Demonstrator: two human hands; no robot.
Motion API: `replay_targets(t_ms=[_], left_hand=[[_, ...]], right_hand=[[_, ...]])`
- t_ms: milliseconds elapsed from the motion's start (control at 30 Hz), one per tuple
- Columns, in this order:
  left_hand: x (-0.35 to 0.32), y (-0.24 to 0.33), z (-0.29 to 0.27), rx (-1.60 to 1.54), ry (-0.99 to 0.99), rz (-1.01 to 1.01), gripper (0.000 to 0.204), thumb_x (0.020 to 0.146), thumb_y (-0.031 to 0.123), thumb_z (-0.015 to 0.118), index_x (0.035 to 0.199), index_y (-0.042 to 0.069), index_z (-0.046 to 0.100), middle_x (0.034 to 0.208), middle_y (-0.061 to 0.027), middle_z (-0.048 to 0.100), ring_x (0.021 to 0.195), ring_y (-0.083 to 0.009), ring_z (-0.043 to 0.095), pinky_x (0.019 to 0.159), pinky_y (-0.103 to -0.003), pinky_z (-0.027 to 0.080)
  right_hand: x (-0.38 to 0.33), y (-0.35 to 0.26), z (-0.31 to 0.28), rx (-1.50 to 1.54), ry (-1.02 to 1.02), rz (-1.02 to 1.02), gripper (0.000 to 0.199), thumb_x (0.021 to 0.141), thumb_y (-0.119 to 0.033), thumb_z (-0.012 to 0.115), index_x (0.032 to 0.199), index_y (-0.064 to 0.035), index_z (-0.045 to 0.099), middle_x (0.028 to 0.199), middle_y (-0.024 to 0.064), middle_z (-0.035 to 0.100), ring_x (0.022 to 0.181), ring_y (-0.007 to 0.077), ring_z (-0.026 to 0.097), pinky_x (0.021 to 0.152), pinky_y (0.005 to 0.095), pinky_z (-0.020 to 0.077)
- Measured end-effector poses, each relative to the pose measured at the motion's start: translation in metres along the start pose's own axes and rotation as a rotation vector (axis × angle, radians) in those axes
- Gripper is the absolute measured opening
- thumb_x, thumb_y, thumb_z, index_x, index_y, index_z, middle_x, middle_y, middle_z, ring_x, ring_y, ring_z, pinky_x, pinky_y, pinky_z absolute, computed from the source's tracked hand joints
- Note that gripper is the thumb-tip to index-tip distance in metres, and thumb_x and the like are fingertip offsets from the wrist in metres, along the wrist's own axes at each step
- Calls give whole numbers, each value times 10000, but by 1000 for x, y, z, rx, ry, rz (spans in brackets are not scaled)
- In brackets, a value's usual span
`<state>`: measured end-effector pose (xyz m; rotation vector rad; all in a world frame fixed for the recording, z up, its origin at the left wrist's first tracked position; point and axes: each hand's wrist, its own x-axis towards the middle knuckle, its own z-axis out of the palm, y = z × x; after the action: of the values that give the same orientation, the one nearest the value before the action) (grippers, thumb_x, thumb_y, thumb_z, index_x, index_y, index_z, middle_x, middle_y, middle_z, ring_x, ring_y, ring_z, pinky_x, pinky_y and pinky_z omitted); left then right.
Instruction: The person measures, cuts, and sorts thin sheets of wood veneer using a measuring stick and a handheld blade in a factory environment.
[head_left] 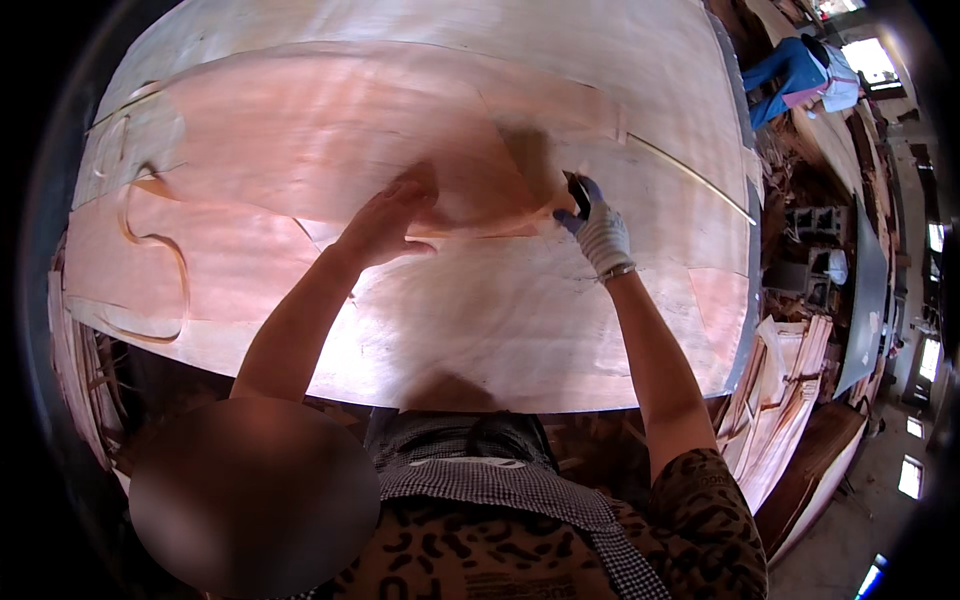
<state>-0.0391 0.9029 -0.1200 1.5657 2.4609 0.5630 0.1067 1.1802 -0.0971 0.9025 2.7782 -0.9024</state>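
Observation:
My bare left hand [385,222] is open, thumb apart, at the near edge of a pinkish wood veneer piece [330,120]; blur hides whether it presses down. My right hand [604,235] wears a white knit glove with dark blue fingertips. It is closed around a small dark tool [576,190], which looks like a knife, just right of the veneer's slanted end. A shadow lies beside that end. Underneath spreads a large pale veneer sheet [480,320].
A curled thin veneer strip [180,260] lies at the left. A long narrow strip [690,178] slants toward the table's right edge. Stacked veneer offcuts [775,400] stand beyond that edge, near grey hollow blocks [815,225]. Another person [800,75] bends over at far right.

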Motion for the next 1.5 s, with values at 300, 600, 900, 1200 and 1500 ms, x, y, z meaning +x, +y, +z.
replay_targets(t_ms=[300, 600, 900, 1200, 1500], left_hand=[[8, -12, -1, -58, -44, -18, 151, 802, 113, 527, 938, 64, 574, 995, -67, 535, 931, -258, 518, 786, -350, 441], [44, -45, -11, -253, -81, 130, 121, 777, 152, 530, 812, 69, 610, 721, -127, 576, 749, -291, 568, 678, -381, 450], [-37, -126, -45, 144, 203, 120, 133, 705, 85, 570, 836, 62, 584, 911, -120, 531, 879, -271, 518, 734, -374, 431], [73, -250, -140, -493, -119, -44, 62, 774, 125, 513, 757, 85, 558, 702, -58, 578, 658, -166, 545, 616, -310, 427], [214, -307, -259, 199, 293, 210, 212, 781, 101, 467, 961, 52, 567, 659, -114, 549, 600, -212, 535, 606, -339, 440]], right_hand=[[2, -32, 23, 177, 433, -295, 291, 800, -246, 547, 1071, -147, 508, 893, 139, 605, 785, 325, 584, 675, 411, 464], [-25, -58, 109, -260, 31, -491, 130, 746, -117, 520, 865, -87, 563, 839, 114, 586, 778, 295, 556, 684, 411, 438], [-39, -83, 107, -210, 104, -285, 173, 797, -94, 457, 906, -104, 590, 896, 128, 596, 835, 293, 563, 723, 382, 453], [-32, -92, 111, -320, 67, -137, 290, 803, -64, 423, 1068, -118, 529, 920, 168, 581, 817, 342, 557, 691, 434, 459], [-40, -121, 110, -270, -44, 47, 331, 824, -30, 377, 1141, -82, 456, 1080, 161, 537, 965, 321, 533, 782, 406, 464]])
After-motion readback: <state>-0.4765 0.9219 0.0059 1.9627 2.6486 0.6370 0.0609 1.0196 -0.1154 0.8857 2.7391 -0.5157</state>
